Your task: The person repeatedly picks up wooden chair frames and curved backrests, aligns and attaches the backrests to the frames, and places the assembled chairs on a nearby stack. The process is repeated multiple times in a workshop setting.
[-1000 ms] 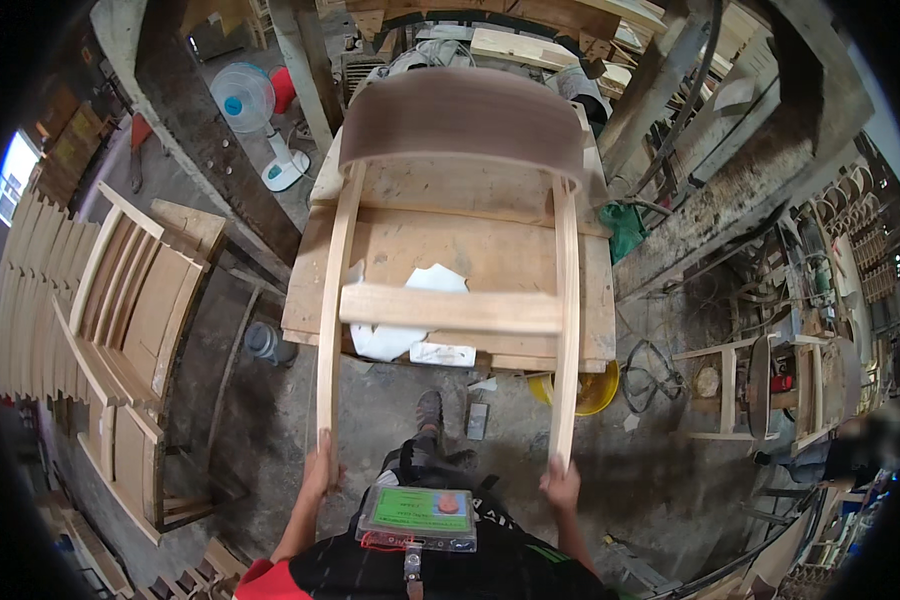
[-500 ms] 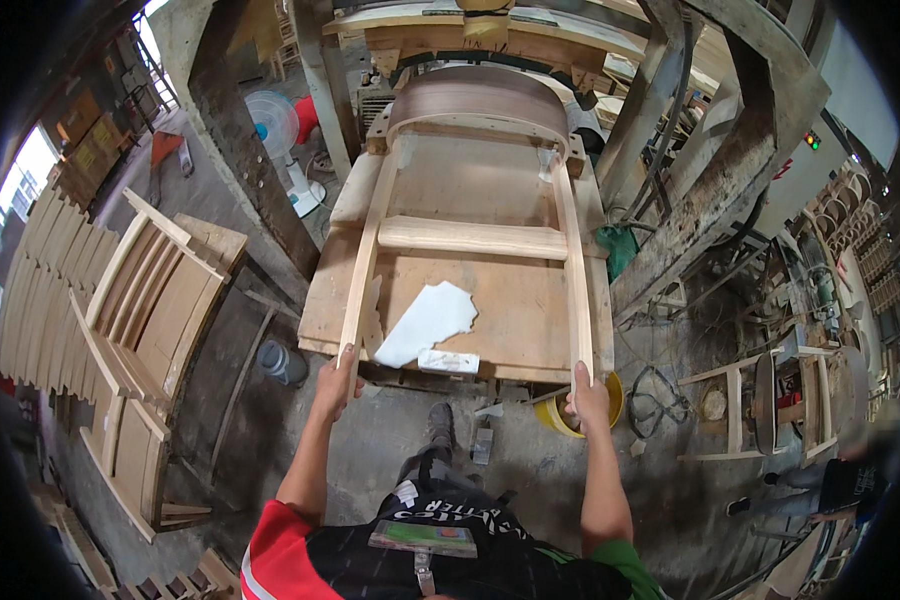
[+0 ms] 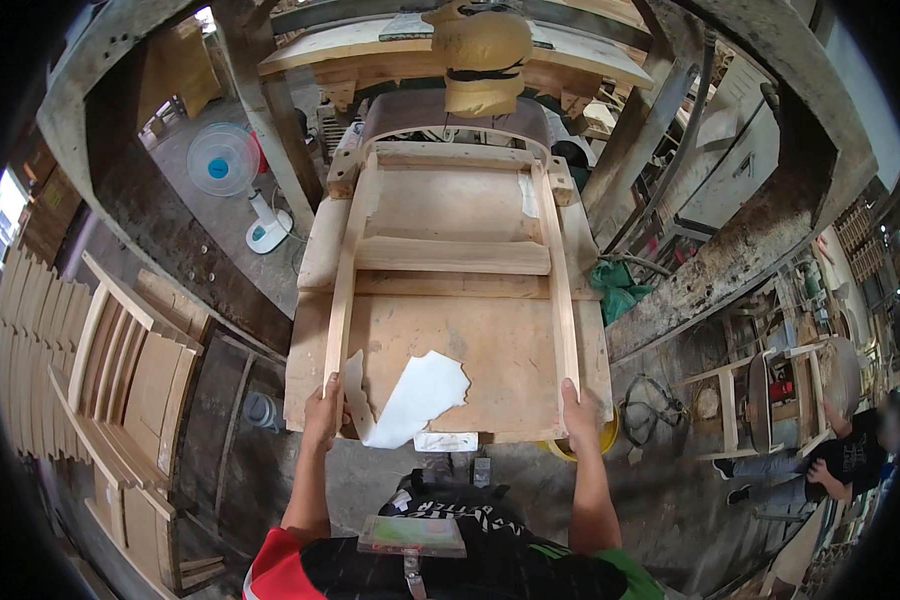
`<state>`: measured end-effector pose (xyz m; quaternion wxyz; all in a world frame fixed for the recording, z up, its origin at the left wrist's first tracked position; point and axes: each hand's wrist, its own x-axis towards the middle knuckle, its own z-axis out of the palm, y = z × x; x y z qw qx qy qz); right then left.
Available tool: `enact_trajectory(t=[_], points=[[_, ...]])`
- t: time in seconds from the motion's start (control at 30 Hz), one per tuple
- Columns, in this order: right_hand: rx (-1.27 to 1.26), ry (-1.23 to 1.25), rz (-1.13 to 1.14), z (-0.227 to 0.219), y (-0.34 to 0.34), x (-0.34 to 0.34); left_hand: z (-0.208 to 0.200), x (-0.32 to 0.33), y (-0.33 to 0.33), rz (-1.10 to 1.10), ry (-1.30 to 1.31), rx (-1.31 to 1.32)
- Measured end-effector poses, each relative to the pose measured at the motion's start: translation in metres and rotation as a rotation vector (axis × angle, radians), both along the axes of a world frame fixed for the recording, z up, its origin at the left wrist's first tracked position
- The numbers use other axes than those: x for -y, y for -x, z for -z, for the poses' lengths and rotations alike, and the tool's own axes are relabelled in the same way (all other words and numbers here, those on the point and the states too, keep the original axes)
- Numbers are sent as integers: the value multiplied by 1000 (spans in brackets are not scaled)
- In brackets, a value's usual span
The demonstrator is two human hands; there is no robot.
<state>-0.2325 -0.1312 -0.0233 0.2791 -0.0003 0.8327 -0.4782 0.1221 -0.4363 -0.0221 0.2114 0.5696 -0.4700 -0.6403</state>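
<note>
A pale wooden chair frame (image 3: pixel 454 256) lies over the workbench (image 3: pixel 450 330), its two long legs pointing toward me and a crosspiece between them. At its far end a curved, darker brown wooden band (image 3: pixel 390 118) sits partly behind a yellow wrapped block (image 3: pixel 485 60). My left hand (image 3: pixel 322 412) is closed round the near end of the left leg. Likewise, my right hand (image 3: pixel 580 412) grips the near end of the right leg. Between the legs, a torn white sheet (image 3: pixel 420 395) rests at the bench's near edge, beside a small white block (image 3: pixel 445 441).
Heavy metal posts (image 3: pixel 200 250) flank the bench. A white fan (image 3: pixel 223 160) stands at the back left. Stacked wooden chair parts (image 3: pixel 120 390) fill the left side. Near the bench's right corner is a yellow bucket (image 3: pixel 608 430). Another person (image 3: pixel 850 455) is at the far right.
I have come closer to the bench. The chair frame has moved away from me, its curved end now lower and partly behind the yellow block. Both hands keep hold of the legs.
</note>
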Motion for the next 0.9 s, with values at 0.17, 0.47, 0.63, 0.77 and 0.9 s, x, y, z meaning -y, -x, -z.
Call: enact_trajectory(t=[0.17, 0.47, 0.63, 0.77, 0.9], points=[[46, -48, 2, 7, 0, 9, 6, 6, -7, 3, -29, -54], [-9, -15, 64, 12, -1, 7, 6, 10, -1, 3, -75, -33], [29, -35, 0, -5, -5, 10, 10, 8, -6, -2, -55, -69], [41, -29, 27, -9, -6, 9, 10, 8, -4, 16, -54, -71], [42, -71, 12, -17, -11, 12, 9, 7, -6, 3, -45, -27]])
